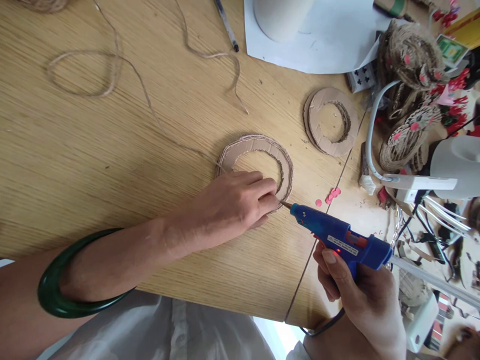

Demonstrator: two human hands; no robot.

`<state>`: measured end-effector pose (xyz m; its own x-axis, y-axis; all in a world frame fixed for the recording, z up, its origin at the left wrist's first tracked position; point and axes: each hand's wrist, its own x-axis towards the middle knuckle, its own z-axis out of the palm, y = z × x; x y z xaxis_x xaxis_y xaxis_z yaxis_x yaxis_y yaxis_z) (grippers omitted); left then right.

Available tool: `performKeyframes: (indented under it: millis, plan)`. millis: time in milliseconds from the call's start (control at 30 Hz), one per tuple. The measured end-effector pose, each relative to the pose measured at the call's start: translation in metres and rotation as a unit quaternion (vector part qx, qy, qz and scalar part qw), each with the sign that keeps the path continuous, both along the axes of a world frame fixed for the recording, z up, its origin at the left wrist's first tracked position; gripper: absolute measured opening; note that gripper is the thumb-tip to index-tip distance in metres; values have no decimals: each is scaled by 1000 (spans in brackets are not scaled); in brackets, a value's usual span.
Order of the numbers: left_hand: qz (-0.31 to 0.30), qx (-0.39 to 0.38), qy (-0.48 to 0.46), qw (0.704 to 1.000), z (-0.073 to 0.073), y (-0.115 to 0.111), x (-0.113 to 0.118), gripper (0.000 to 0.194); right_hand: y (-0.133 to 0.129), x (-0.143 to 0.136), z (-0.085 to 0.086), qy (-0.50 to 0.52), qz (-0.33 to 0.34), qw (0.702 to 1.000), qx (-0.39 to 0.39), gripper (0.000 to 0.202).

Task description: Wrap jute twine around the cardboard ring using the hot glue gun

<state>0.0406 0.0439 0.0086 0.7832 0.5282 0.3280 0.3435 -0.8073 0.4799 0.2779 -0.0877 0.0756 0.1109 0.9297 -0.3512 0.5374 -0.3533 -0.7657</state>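
My left hand [242, 202], with a dark green bangle [52, 285] up its arm, grips the near side of a cardboard ring [258, 143] lying on the table. Layers of corrugated card show at the ring's edge. A strand of twine [170, 140] runs from the left to the ring and disappears under the fingers. In my right hand [360, 295] is a blue hot glue gun [337, 232] with a small red light lit. Its nozzle tip points at the ring's near right edge, right by my left fingertips; whether it touches is unclear.
Another pair of stacked cardboard rings [313, 125] lies at the upper right, near small red paper dots [333, 194]. A pen [227, 27] and a white paper sheet [330, 45] with a white cylinder [281, 17] are at the back. Twine pieces, cables and a power strip crowd the right.
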Motion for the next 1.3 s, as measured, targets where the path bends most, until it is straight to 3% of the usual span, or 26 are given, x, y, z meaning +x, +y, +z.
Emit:
performKeyframes:
  millis: [267, 467, 700, 900, 1133, 1300]
  plan:
    - [-5, -3, 2, 1000, 0, -2, 1, 9, 6, -7, 1, 51, -34, 998, 25, 18]
    - [-24, 17, -15, 999, 12, 15, -12, 35, 10, -9, -4, 157, -88, 982, 64, 15]
    - [-21, -26, 65, 997, 21, 35, -34, 21, 16, 1, -10, 201, -80, 975, 50, 20]
    - [-26, -53, 89, 994, 22, 23, -24, 13, 19, 7, -10, 196, -79, 976, 47, 24]
    - [3, -47, 86, 995, 18, 15, -20, 16, 12, 9, -5, 119, -70, 990, -9, 33]
    - [7, -54, 96, 994, 18, 14, -16, 19, 12, 5, -7, 129, -54, 990, -3, 36]
